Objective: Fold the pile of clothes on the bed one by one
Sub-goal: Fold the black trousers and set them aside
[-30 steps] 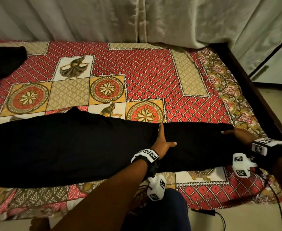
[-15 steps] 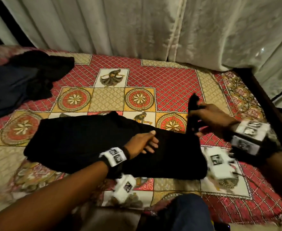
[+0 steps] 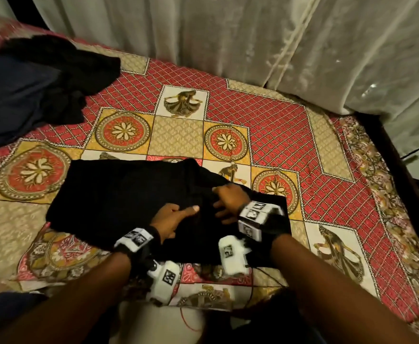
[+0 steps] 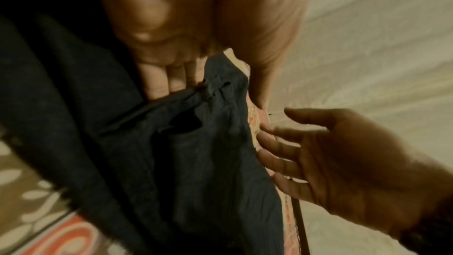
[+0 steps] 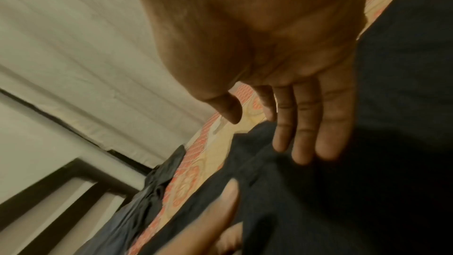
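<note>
A black garment [image 3: 119,194] lies folded over on the patterned bedspread [image 3: 273,125], near the front edge. My left hand [image 3: 178,216] rests on its right part with the thumb stretched out; in the left wrist view its fingers [image 4: 169,79] reach down into a fold of the dark cloth [image 4: 196,162], tips hidden. My right hand [image 3: 224,198] lies just right of it, fingers [image 5: 306,123] straight and spread, touching the top layer and holding nothing. The pile of dark clothes [image 3: 42,78] sits at the far left of the bed.
Pale curtains [image 3: 253,33] hang along the far side of the bed. A dark bed frame [image 3: 399,157] runs down the right edge. Open bedspread lies between the garment and the curtains. A red cable [image 3: 186,321] shows below the front edge.
The long black garment was folded: my right hand carried its right end leftward over the middle and let go. The left hand stayed on the fold line. The head view turned left.
</note>
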